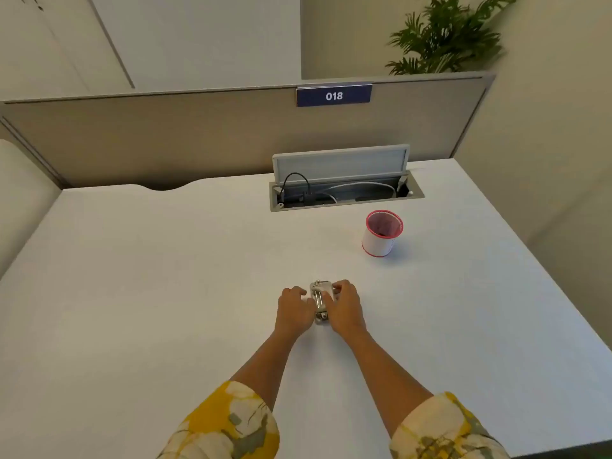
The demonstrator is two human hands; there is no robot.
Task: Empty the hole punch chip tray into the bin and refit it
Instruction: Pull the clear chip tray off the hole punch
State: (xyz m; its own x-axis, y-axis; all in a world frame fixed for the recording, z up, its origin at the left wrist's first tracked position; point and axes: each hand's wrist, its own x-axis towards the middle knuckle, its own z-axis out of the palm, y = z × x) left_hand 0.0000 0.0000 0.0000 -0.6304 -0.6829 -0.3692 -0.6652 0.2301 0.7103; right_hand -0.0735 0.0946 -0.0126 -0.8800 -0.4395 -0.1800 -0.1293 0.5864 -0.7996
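Note:
A small metal hole punch [320,301] lies on the white desk [165,293], a little in front of me at the middle. My left hand [294,309] presses against its left side with curled fingers. My right hand [344,306] covers its right side, fingers wrapped over the top. The chip tray itself is hidden under the hands and the punch. A small white bin with a red rim [382,233] stands upright and open, further back and to the right, apart from both hands.
An open cable hatch [344,190] with its lid raised and wires inside sits at the back of the desk. A grey partition with a blue "018" sign [333,96] runs behind it. A potted plant [447,34] rises beyond the partition.

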